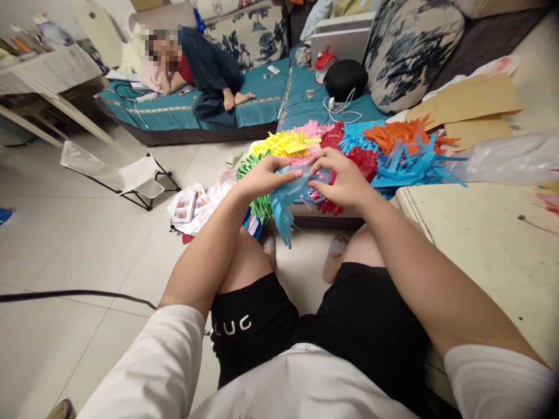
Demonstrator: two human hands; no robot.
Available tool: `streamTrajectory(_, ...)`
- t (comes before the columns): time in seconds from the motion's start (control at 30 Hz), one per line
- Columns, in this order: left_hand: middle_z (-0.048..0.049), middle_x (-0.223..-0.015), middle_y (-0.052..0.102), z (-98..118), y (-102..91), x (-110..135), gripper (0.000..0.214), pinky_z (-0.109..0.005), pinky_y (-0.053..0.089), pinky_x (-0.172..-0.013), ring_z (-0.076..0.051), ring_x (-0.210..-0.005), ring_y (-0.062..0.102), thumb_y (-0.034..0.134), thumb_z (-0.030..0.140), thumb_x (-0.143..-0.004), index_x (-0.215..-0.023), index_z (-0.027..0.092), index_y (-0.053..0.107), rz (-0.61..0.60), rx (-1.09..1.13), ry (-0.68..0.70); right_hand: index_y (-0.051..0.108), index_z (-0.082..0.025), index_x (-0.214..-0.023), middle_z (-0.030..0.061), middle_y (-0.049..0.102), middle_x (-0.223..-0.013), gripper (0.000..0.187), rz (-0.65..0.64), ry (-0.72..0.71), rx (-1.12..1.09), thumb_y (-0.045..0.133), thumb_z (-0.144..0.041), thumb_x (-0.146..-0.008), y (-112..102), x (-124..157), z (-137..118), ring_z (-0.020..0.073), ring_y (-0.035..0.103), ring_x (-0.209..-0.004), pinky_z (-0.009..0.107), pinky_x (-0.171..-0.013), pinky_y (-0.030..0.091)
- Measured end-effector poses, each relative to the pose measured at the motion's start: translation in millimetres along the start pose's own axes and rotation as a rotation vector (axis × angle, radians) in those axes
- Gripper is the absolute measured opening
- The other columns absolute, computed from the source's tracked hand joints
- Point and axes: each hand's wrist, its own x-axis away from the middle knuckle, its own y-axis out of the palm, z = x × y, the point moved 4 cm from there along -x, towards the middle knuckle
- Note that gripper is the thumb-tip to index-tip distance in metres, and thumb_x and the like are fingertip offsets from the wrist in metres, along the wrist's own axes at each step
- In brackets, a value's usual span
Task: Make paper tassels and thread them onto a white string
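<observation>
My left hand [262,177] and my right hand [343,177] are both closed on a piece of light blue fringed paper [288,203], held over my knees. Its cut strips hang down between my hands. Just behind my hands lies a heap of fringed paper: yellow [286,142], green [247,166], pink [312,128], red [362,160], blue [406,166] and orange [399,132] pieces.
A pale table top [489,244] is at my right. A stack of printed paper packs [187,205] and a folding stand [120,174] sit on the tiled floor at left. A black cable [74,294] crosses the floor. Another person [196,67] lies on a teal mattress [257,110] at the back.
</observation>
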Motion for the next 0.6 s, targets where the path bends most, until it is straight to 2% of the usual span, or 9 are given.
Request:
streamTrajectory(0.07, 0.0027, -0.07, 0.039, -0.7, 1.2, 0.2, 0.067, -0.031, 0.026, -0.064, -0.012, -0.067, 0.031, 0.084, 0.076, -0.093, -0.068, 0.021, 0.054, 0.028, 0.059, -0.021, 0.084, -0.028, -0.097, 0.0103, 0.076, -0.132, 0.009, -0.009, -0.019, 0.029, 0.09, -0.033, -0.092, -0.7, -0.1, 3.1, 0.0391, 0.069, -0.133, 0.065, -0.125, 0.055)
streamTrajectory(0.17, 0.0029, -0.069, 0.039, -6.1, 2.4, -1.7, 0.056, -0.029, 0.026, -0.062, -0.011, -0.064, 0.03, 0.083, 0.06, -0.098, -0.069, 0.021, 0.055, 0.08, 0.129, -0.078, 0.085, -0.03, -0.093, 0.009, 0.074, -0.142, 0.005, -0.023, -0.059, 0.066, 0.089, -0.028, -0.091, -3.4, 0.5, 4.0, 0.0414, 0.063, -0.144, 0.069, -0.131, 0.049)
streamTrajectory(0.3, 0.0034, -0.067, 0.04, -20.2, -4.1, -6.0, 0.047, -0.028, 0.022, -0.061, -0.01, -0.062, 0.03, 0.081, 0.043, -0.1, -0.067, 0.02, 0.055, 0.253, 0.09, -0.165, 0.086, -0.031, -0.087, 0.0075, 0.073, -0.148, 0.008, -0.067, -0.101, 0.088, 0.09, -0.025, -0.089, -4.8, 1.5, 1.8, 0.0427, 0.059, -0.15, 0.073, -0.135, 0.043)
streamTrajectory(0.47, 0.0047, -0.063, 0.033, -42.0, -32.8, -11.1, 0.056, -0.031, 0.021, -0.06, -0.012, -0.062, 0.03, 0.081, 0.051, -0.103, -0.068, 0.024, 0.047, 0.539, 0.064, -0.125, 0.084, -0.029, -0.081, 0.0082, 0.078, -0.141, 0.007, -0.148, -0.11, 0.047, 0.086, -0.024, -0.084, -2.1, 1.8, -1.8, 0.0404, 0.064, -0.143, 0.068, -0.131, 0.049)
streamTrajectory(0.53, 0.0049, -0.063, 0.032, -54.1, -48.5, -13.0, 0.056, -0.032, 0.024, -0.06, -0.013, -0.063, 0.032, 0.081, 0.06, -0.102, -0.073, 0.025, 0.048, 0.63, 0.098, -0.111, 0.082, -0.027, -0.08, 0.0087, 0.083, -0.124, 0.004, -0.216, -0.048, 0.011, 0.084, -0.025, -0.082, -0.8, 3.0, -0.4, 0.0376, 0.072, -0.129, 0.062, -0.122, 0.056)
streamTrajectory(0.6, 0.0051, -0.064, 0.035, -67.7, -64.0, -14.4, 0.057, -0.032, 0.028, -0.06, -0.014, -0.065, 0.038, 0.08, 0.07, -0.1, -0.079, 0.027, 0.049, 0.727, 0.199, -0.116, 0.081, -0.026, -0.082, 0.0073, 0.084, -0.104, 0.006, -0.304, 0.087, -0.028, 0.085, -0.029, -0.079, -1.3, 5.1, 5.1, 0.0338, 0.077, -0.108, 0.055, -0.109, 0.061)
